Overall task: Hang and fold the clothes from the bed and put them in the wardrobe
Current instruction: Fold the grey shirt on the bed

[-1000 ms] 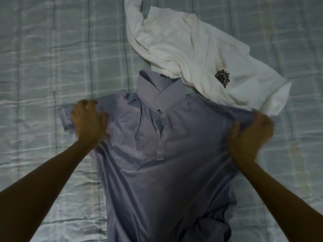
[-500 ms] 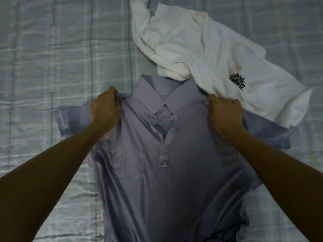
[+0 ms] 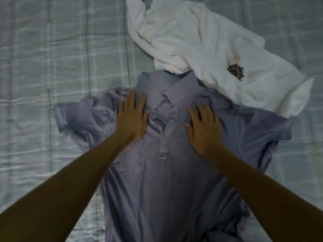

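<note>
In the head view, a lavender polo shirt (image 3: 174,180) is laid face up on a pale checked bedspread (image 3: 52,49), its collar (image 3: 166,89) at the far end and its short sleeves spread to either side; the left hand (image 3: 132,119) is pressed flat on the chest just left of the buttoned placket (image 3: 167,130), fingers straight and spread, nothing gripped; the right hand (image 3: 203,130) is laid flat on the other side of the placket, fingers likewise extended and apart, slightly blurred; a crumpled white shirt (image 3: 192,41) bearing a small dark emblem (image 3: 236,71) is seen beyond the collar, its edge overlapping the polo's shoulder on the right-hand side.
</note>
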The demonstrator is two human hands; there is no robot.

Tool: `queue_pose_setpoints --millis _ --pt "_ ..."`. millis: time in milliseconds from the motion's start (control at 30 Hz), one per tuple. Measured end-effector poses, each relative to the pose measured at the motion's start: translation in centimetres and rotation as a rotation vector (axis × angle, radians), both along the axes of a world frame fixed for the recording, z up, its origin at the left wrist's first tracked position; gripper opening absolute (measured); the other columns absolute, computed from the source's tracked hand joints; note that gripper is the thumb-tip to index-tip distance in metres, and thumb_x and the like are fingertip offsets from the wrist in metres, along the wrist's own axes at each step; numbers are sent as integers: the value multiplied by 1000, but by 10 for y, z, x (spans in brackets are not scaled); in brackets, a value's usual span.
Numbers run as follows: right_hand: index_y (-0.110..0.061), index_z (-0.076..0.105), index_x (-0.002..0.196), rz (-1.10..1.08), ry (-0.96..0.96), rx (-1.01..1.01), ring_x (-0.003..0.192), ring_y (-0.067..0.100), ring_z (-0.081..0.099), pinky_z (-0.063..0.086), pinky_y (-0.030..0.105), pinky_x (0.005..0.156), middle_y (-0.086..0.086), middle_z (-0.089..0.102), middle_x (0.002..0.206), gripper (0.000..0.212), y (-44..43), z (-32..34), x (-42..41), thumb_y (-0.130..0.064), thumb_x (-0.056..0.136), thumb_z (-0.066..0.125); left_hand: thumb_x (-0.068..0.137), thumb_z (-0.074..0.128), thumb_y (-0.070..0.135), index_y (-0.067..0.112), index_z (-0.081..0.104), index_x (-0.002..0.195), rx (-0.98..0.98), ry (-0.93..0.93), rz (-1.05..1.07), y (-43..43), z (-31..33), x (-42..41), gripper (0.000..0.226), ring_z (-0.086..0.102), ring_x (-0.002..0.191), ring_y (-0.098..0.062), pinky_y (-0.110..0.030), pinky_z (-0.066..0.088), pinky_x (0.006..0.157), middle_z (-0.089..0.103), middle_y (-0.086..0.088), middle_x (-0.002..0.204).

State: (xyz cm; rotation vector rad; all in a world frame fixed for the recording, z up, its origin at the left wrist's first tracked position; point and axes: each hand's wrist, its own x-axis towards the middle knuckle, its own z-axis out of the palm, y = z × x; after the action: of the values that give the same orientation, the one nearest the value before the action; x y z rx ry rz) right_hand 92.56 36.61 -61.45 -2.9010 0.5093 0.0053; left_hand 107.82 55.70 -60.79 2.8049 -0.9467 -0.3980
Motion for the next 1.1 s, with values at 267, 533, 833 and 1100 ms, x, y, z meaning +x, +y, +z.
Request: queue_pose_setpoints --millis 267,533,833,1100 --pt "-9 44 139 8 147 104 131 40 42 37 55 101 23 40 144 55 27 7 -67 -37 93 33 101 35 35 14 23 150 32 77 96 7 10 -57 54 15 143 -37 -49 12 115 15 -24 154" --pt "-8 51 130 120 158 282 125 39 46 41 50 98 23 48 136 47 82 26 -159 -34 92 40 96 40 32 6 32 145 50 135 65 74 20 -193 56 29 136 -43 -52 25 111 26 -30 149" --pt "-11 65 103 102 184 284 90 33 62 49 41 77 13 65 102 44 113 47 -280 -47 87 46 95 22 58 13 40 135 166 197 -279 165 31 -331 63 36 130 -40 -57 34 102 36 -26 144" --pt "-16 70 93 144 220 85 68 29 58 39 35 67 8 62 71 30 121 59 -366 -37 71 68 81 37 75 14 27 148 137 195 -580 236 22 -375 91 13 142 -39 -58 14 109 13 -26 154"
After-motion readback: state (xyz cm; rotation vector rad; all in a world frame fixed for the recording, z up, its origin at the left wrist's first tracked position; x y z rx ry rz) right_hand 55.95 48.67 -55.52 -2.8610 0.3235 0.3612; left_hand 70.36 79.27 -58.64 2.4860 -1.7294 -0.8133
